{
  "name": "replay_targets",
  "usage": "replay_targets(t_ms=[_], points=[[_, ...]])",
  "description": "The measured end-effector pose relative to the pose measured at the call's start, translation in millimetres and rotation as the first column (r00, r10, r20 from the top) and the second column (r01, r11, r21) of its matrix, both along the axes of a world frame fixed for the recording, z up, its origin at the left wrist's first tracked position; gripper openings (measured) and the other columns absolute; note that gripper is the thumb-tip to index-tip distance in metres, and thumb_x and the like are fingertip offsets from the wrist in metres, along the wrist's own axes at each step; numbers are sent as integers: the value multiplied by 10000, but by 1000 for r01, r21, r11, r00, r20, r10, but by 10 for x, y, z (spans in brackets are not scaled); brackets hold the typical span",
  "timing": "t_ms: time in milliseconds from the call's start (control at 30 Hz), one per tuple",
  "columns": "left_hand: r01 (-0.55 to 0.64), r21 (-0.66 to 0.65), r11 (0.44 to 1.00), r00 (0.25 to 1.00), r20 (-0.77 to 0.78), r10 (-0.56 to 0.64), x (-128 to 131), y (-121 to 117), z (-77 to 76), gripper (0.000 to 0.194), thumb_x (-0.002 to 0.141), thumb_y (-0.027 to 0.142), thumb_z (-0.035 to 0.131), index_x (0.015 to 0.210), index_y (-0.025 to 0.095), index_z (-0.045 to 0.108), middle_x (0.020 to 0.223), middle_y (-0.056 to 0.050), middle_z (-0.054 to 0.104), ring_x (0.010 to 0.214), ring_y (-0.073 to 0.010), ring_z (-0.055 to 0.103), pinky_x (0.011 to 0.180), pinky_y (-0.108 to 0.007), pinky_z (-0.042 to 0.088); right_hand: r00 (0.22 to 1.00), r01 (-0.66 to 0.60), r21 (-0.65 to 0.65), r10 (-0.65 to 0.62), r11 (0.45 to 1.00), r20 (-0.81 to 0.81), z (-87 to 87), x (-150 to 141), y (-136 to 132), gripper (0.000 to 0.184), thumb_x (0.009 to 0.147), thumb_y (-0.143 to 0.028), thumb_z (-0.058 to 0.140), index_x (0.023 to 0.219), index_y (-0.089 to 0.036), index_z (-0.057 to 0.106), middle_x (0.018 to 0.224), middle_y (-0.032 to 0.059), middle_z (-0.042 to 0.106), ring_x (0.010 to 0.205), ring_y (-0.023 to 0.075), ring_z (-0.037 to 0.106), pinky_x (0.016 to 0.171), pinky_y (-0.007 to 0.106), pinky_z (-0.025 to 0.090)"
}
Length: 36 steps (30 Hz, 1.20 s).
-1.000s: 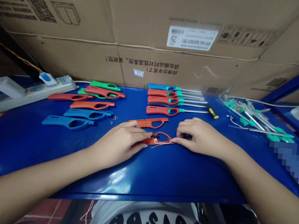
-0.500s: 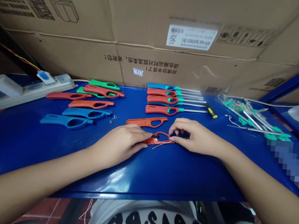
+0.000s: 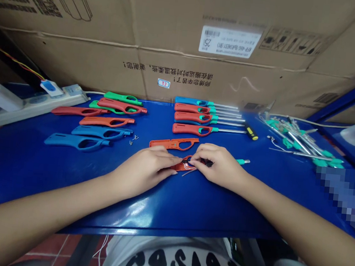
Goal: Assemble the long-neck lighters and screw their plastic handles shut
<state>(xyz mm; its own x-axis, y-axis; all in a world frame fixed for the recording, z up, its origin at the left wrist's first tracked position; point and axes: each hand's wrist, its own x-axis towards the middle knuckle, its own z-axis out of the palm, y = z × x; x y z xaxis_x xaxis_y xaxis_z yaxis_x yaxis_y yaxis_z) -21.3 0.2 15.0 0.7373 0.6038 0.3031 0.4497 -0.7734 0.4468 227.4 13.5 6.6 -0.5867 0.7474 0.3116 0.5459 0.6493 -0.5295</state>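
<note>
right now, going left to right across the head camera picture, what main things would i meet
Power strip → left hand → right hand → screwdriver → pile of metal tubes.

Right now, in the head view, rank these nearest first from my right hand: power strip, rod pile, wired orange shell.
From your right hand:
1. Wired orange shell, at its fingertips
2. Rod pile, far right
3. Power strip, far left
</note>
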Motion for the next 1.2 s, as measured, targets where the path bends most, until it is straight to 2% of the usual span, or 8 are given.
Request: replay_targets(t_ms=[200, 333, 500, 667, 767, 1033, 1133, 1200], points=[[-7, 28, 1000, 994, -109, 10, 0, -31, 26, 282, 1000, 212, 577, 1267, 182, 665, 1221, -69, 727, 1086, -228, 679, 957, -388, 560, 999, -27, 13, 27, 1000, 35, 70, 11, -8, 134, 917, -142, 628, 835, -185, 725, 845, 46, 724, 802, 175, 638, 746, 304, 496], [-12, 105, 994, 966, -256, 39, 2, -82, 56, 343, 1042, 230, 474, 1342, 159, 623, 1286, -111, 681, 1148, -264, 653, 967, -433, 576, 998, 58, 53, -58, 997, 2, 206, 168, 55, 106, 913, -175, 623, 942, -183, 724, 903, 58, 716, 845, 183, 640, 770, 314, 497], [-22, 150, 988, 952, -299, 67, 2, -87, 69, 365, 1064, 252, 403, 1321, 156, 645, 1297, -122, 670, 1134, -266, 668, 949, -429, 595, 985, 46, -127, -24, 991, 169, 348, 435, 149, 150, 901, -324, 671, 843, -189, 701, 817, 34, 668, 742, 165, 599, 687, 306, 458], [-32, 132, 991, 957, -281, 68, -4, -59, 52, 358, 1058, 263, 419, 1300, 170, 666, 1320, -125, 651, 1179, -293, 647, 1000, -471, 562, 969, 16, -213, 37, 977, 244, 332, 475, 169, 233, 879, -431, 710, 844, -202, 689, 905, 48, 662, 884, 205, 586, 789, 342, 448], [-55, 94, 994, 963, -258, 77, -7, -59, 42, 360, 1059, 276, 420, 1310, 189, 663, 1311, -127, 644, 1182, -299, 637, 993, -473, 552, 967, 64, -267, 7, 962, 255, 275, 438, 170, 247, 856, -445, 732, 863, -205, 673, 928, 50, 643, 937, 222, 562, 829, 353, 439], [-70, 12, 997, 958, -278, 71, -10, -67, 68, 360, 1069, 270, 392, 1263, 190, 685, 1183, -117, 647, 1085, -264, 638, 953, -439, 538, 975, 164, -300, -110, 940, 191, 216, 383, 168, 312, 765, -455, 799, 871, -208, 640, 932, 43, 605, 945, 224, 538, 830, 350, 436], [-75, 6, 997, 971, -227, 75, -35, -28, 65, 343, 1057, 269, 422, 1260, 190, 688, 1179, -110, 654, 1078, -265, 631, 952, -439, 534, 986, 163, -309, -145, 937, 80, 224, 404, 208, 323, 777, -485, 775, 808, -204, 619, 831, 20, 588, 798, 182, 530, 730, 315, 431], [-71, 6, 997, 979, -189, 71, -55, -1, 56, 323, 1043, 259, 457, 1266, 205, 685, 1177, -97, 662, 1083, -255, 624, 964, -426, 528, 969, 233, -326, -246, 916, 0, 255, 467, 261, 296, 860, -496, 674, 821, -211, 606, 686, -16, 524, 632, 149, 467, 616, 294, 387]])
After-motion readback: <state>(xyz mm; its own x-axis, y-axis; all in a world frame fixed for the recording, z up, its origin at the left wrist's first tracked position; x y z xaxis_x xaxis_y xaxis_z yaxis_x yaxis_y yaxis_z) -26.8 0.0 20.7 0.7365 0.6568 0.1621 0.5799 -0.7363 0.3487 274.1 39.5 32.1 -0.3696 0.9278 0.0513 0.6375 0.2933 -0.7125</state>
